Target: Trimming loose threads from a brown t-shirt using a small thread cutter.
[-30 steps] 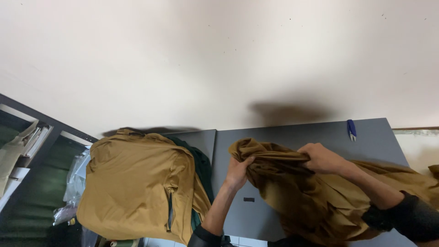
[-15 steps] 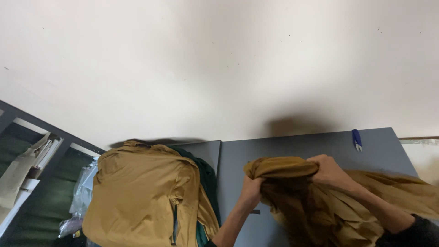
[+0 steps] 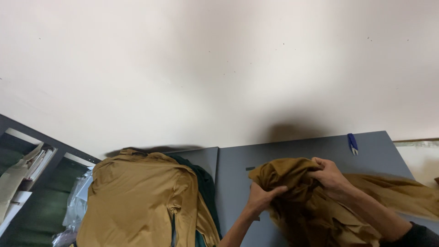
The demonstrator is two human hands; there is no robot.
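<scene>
Both hands were closed on a bunched mustard-brown garment (image 3: 311,206) lying on the right part of the grey table (image 3: 292,153). The left hand (image 3: 261,199) gripped the near-left fold of the cloth, fingers curled in and thumb on top. The right hand (image 3: 330,176) clenched the upper edge of the bunch, knuckles up; the dark sleeve (image 3: 411,235) of that arm showed at the lower right corner. The rest of the cloth trailed away to the right across the table.

To the left, well apart from the hands, a pile of shirts (image 3: 137,201) of the same mustard colour lay flat, with a dark green garment (image 3: 203,183) showing under its right edge. Small blue snips (image 3: 352,142) rested at the far edge of the table, near the wall (image 3: 219,68).

Judged step: the cloth was being gathered or turned between the two hands. Any further handling would call for a firm hold on both edges, since the fabric looked soft and slack.
</scene>
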